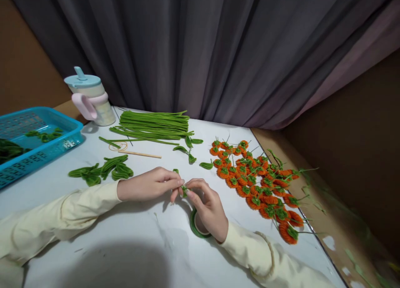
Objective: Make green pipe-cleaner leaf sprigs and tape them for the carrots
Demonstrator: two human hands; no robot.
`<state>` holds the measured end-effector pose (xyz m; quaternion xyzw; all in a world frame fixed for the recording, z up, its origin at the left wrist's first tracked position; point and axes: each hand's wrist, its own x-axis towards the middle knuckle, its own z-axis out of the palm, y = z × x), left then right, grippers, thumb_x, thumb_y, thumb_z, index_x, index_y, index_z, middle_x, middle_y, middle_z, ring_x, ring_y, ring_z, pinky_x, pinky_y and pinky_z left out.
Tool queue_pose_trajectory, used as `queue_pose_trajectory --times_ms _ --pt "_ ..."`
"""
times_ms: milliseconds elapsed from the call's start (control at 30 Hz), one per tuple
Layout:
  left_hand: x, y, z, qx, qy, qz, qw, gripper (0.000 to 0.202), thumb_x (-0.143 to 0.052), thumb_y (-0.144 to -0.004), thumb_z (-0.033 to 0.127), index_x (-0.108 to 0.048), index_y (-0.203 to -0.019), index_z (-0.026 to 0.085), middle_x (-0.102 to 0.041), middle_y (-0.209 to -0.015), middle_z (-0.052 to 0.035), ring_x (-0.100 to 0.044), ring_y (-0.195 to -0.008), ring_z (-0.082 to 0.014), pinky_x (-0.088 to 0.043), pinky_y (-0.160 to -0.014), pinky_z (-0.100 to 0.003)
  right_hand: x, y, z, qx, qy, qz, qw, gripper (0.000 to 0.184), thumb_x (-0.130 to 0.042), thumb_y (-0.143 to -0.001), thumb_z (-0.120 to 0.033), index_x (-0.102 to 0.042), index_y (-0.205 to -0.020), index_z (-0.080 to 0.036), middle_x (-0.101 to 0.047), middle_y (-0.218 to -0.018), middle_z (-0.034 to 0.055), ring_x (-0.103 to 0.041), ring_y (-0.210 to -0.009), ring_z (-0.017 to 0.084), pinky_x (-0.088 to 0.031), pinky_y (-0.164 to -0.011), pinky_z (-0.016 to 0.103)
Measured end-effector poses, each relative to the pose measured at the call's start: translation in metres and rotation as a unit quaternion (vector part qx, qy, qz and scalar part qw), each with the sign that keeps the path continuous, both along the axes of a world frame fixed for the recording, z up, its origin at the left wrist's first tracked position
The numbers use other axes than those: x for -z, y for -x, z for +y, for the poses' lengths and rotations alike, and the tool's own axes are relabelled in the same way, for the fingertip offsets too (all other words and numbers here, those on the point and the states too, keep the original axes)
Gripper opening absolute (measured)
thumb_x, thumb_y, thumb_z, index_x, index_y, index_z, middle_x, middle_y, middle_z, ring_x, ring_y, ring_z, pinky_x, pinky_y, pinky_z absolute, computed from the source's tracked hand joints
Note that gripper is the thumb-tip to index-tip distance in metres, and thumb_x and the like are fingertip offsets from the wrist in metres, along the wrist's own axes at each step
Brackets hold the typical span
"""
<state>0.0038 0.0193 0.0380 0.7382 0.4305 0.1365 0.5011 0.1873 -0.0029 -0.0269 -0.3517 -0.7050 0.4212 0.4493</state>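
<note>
Over the middle of the white table, my left hand and my right hand meet fingertip to fingertip. Both pinch a small fuzzy green pipe-cleaner leaf, mostly covered by the fingers. A bit of green also pokes up behind the left fingers. Beneath my right hand lies a roll of green tape, partly hidden by it. Loose green leaves are heaped left of my left hand, and joined leaf sprigs lie beyond the hands. A single leaf rests nearer the orange pieces.
Many orange fuzzy persimmon-like pieces with green tops and wire stems spread along the right side. At the back are green pipe-cleaner stems, a thin wooden stick and a lidded cup. A blue basket holds more leaves at left.
</note>
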Motion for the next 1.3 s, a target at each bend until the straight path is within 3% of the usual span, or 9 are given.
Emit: queue_pose_trajectory --times_ms 167,333,633,900,1000,1133,1200,1233,1300 --pt "0.004 0.002 0.001 0.003 -0.010 0.011 1.000 0.037 -0.037 -0.090 0.034 -0.062 -0.070 0.016 -0.063 -0.060 0.0001 -0.058 -0.066 -0.0143 -0.042 -0.071 -0.022 0.000 0.000 0.000 0.034 -0.025 -0.008 0.999 0.009 -0.053 -0.087 -0.024 -0.059 -0.083 -0.019 -0.061 -0.086 0.0057 -0.055 -0.087 0.020 -0.042 -0.079 0.034" --pt "0.000 0.002 -0.001 0.034 -0.096 0.053 0.993 0.036 -0.035 -0.091 0.031 -0.059 -0.067 0.017 -0.062 -0.059 0.0001 -0.056 -0.070 -0.0156 -0.039 -0.073 -0.024 -0.002 0.000 -0.001 0.030 -0.065 -0.035 0.997 0.008 -0.052 -0.088 -0.022 -0.060 -0.091 -0.021 -0.062 -0.090 0.0067 -0.055 -0.091 0.022 -0.042 -0.081 0.036" --pt "0.011 0.001 -0.013 0.081 -0.349 0.133 0.924 0.038 -0.025 -0.097 0.026 -0.053 -0.074 0.015 -0.055 -0.067 -0.0010 -0.042 -0.059 -0.0130 -0.030 -0.073 -0.031 -0.005 -0.001 -0.004 0.008 -0.140 -0.056 0.989 0.018 -0.043 -0.092 -0.012 -0.060 -0.092 -0.020 -0.062 -0.093 0.0064 -0.053 -0.094 0.021 -0.039 -0.084 0.038" --pt "0.007 -0.001 -0.015 0.092 -0.393 0.138 0.905 0.042 -0.022 -0.097 0.023 -0.054 -0.071 0.014 -0.055 -0.063 -0.0015 -0.039 -0.056 -0.0131 -0.032 -0.074 -0.032 -0.002 -0.001 -0.005 0.011 -0.185 -0.100 0.977 0.021 -0.037 -0.093 -0.010 -0.055 -0.098 -0.019 -0.060 -0.095 0.0070 -0.053 -0.095 0.020 -0.039 -0.084 0.037" --pt "0.007 -0.002 -0.016 0.090 -0.387 0.144 0.906 0.040 -0.025 -0.096 0.022 -0.052 -0.067 0.015 -0.052 -0.060 -0.0006 -0.037 -0.055 -0.0133 -0.033 -0.072 -0.031 0.000 -0.002 -0.006 0.030 -0.254 -0.157 0.954 0.023 -0.037 -0.092 -0.007 -0.053 -0.103 -0.017 -0.061 -0.098 0.0085 -0.053 -0.100 0.022 -0.037 -0.084 0.038" --pt "0.009 -0.003 -0.017 0.074 -0.394 0.150 0.904 0.037 -0.027 -0.095 0.019 -0.050 -0.067 0.015 -0.050 -0.059 -0.0005 -0.038 -0.057 -0.0145 -0.033 -0.072 -0.031 0.004 -0.006 -0.008 0.049 -0.421 -0.245 0.872 0.030 -0.034 -0.089 -0.002 -0.053 -0.111 -0.012 -0.064 -0.105 0.0129 -0.051 -0.110 0.027 -0.033 -0.082 0.040" --pt "0.010 -0.003 -0.017 0.081 -0.405 0.150 0.898 0.035 -0.027 -0.095 0.017 -0.049 -0.068 0.015 -0.051 -0.061 -0.0007 -0.039 -0.058 -0.0144 -0.033 -0.073 -0.031 0.004 -0.008 -0.009 0.045 -0.455 -0.258 0.851 0.032 -0.035 -0.088 -0.002 -0.055 -0.111 -0.012 -0.064 -0.107 0.0130 -0.052 -0.111 0.027 -0.033 -0.082 0.040" --pt "0.010 -0.003 -0.017 0.090 -0.414 0.151 0.893 0.035 -0.026 -0.095 0.016 -0.049 -0.069 0.015 -0.051 -0.062 -0.0010 -0.040 -0.058 -0.0142 -0.033 -0.074 -0.031 0.002 -0.009 -0.009 0.044 -0.444 -0.249 0.860 0.031 -0.037 -0.088 -0.003 -0.056 -0.110 -0.014 -0.064 -0.106 0.0117 -0.052 -0.110 0.027 -0.033 -0.082 0.040" --pt "0.010 -0.002 -0.016 0.117 -0.444 0.152 0.876 0.034 -0.025 -0.095 0.015 -0.050 -0.072 0.014 -0.053 -0.065 -0.0017 -0.041 -0.059 -0.0138 -0.032 -0.077 -0.033 -0.005 -0.009 -0.006 0.050 -0.366 -0.187 0.910 0.026 -0.042 -0.088 -0.007 -0.059 -0.104 -0.018 -0.066 -0.100 0.0089 -0.055 -0.104 0.026 -0.035 -0.083 0.041"
